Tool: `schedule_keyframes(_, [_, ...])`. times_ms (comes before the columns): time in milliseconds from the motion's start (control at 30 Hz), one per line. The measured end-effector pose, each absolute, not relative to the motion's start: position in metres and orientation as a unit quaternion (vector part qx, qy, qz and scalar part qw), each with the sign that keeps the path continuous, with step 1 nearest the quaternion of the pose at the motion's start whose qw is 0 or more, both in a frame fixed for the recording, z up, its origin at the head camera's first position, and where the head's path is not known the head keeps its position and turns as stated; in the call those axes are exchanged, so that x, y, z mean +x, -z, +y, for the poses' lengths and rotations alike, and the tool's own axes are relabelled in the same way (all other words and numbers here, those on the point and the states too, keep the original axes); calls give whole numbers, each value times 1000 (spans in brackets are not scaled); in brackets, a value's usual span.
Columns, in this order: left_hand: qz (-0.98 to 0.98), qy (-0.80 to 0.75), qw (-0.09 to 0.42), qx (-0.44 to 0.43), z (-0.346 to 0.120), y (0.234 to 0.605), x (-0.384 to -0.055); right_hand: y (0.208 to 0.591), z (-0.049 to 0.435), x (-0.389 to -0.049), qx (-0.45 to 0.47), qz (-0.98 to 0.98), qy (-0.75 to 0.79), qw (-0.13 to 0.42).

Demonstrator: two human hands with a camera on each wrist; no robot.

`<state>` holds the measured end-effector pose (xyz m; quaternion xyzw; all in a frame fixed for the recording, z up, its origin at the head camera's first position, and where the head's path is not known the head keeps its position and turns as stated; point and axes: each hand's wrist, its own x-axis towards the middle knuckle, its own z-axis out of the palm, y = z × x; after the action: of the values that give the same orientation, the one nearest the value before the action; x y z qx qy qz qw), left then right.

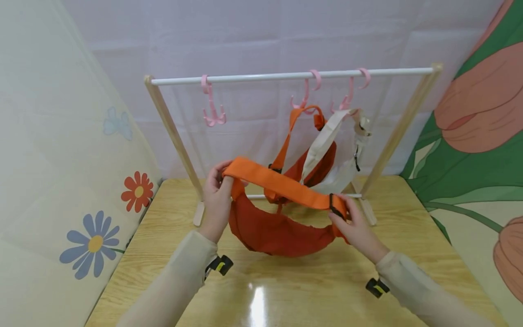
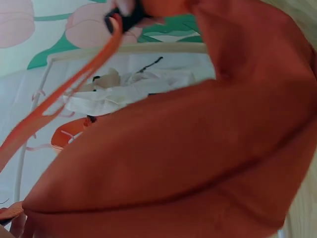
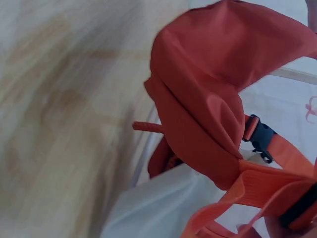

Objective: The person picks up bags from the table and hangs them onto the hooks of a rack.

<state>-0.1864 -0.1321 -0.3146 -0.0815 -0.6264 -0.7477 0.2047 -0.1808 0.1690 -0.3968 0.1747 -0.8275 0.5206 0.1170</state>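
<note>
A red crossbody waist bag (image 1: 282,234) with an orange strap (image 1: 278,179) is held up above the table, its strap stretched across the top. My left hand (image 1: 216,200) grips the strap's left end, thumb in front. At the right end, my right hand (image 1: 357,225) pinches the strap beside its black slider (image 1: 336,206). The bag's body sags between both hands in a crescent. In the left wrist view the red bag (image 2: 173,153) covers most of the picture; the right wrist view shows the bag (image 3: 198,94) from its side, with a short red cord pull (image 3: 147,127).
Behind stands a wooden rack with a white rail (image 1: 257,77). A pink hook (image 1: 212,109) hangs bare at left. Two more pink hooks carry another red bag with an orange strap (image 1: 286,141) and a white bag (image 1: 327,136). Below is the wooden table (image 1: 163,277).
</note>
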Motion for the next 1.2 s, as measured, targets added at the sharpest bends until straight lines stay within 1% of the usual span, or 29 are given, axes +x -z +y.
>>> schedule_keyframes(67, [-625,746,211,-90,-135,317,-187,388,170,-184,184,-830,-507,143])
schedule_keyframes(133, [-639,731,218,-94,-139,319,-186,378,171,-185,184,-834,-497,154])
schedule_keyframes(300, [-702,667,239,-67,-148,319,-186,353,171,-189,183,-843,-480,158])
schedule_keyframes(400, [-728,631,263,-52,-152,318,-187,341,170,-190,208,-837,-481,161])
schedule_keyframes(533, [-746,596,290,-55,-159,319,-187,330,171,-193,242,-840,-459,156])
schedule_keyframes(600, [-750,585,301,-61,-162,320,-188,326,172,-195,259,-847,-435,162])
schedule_keyframes(700, [-750,571,322,-87,-168,323,-190,319,171,-198,284,-859,-385,184])
schedule_keyframes(833, [-746,534,355,-179,-179,327,-194,309,168,-202,307,-868,-333,205])
schedule_keyframes(900, [-746,517,356,-224,-184,328,-195,303,165,-204,314,-869,-324,201])
schedule_keyframes(967, [-752,503,343,-250,-189,327,-195,297,163,-206,315,-871,-319,198])
schedule_keyframes(1133, [-778,497,285,-260,-196,326,-193,285,159,-210,317,-875,-302,209])
schedule_keyframes(1200, [-781,496,273,-264,-197,327,-192,282,159,-212,318,-878,-290,209])
